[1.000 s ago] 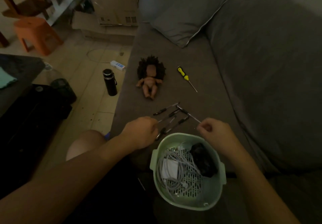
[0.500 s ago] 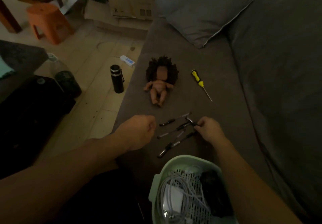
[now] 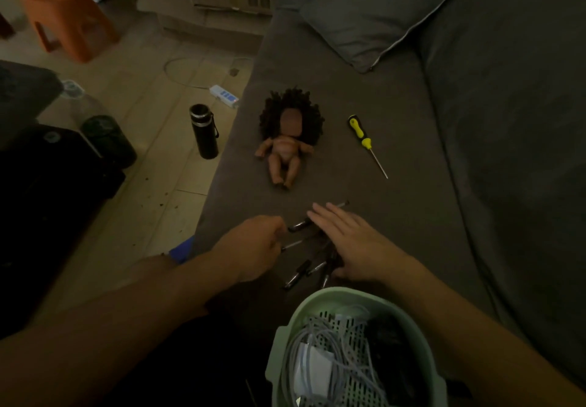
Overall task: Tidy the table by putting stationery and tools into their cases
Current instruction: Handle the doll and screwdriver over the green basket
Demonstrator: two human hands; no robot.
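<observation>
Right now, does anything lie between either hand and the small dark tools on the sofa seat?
Nothing visible does. The right hand lies flat over the small dark tools, and the left hand is at their left ends. The doll and yellow screwdriver lie farther away.

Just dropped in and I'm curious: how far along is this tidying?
Early, it seems. Done: only cables and a dark item lie in the green basket. In hand: the right hand lies flat over the small tools, the left hand closed beside them. Left: the yellow screwdriver and the tools; no case shows.

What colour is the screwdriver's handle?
Yellow and black, on the screwdriver, seen in the head view.
</observation>
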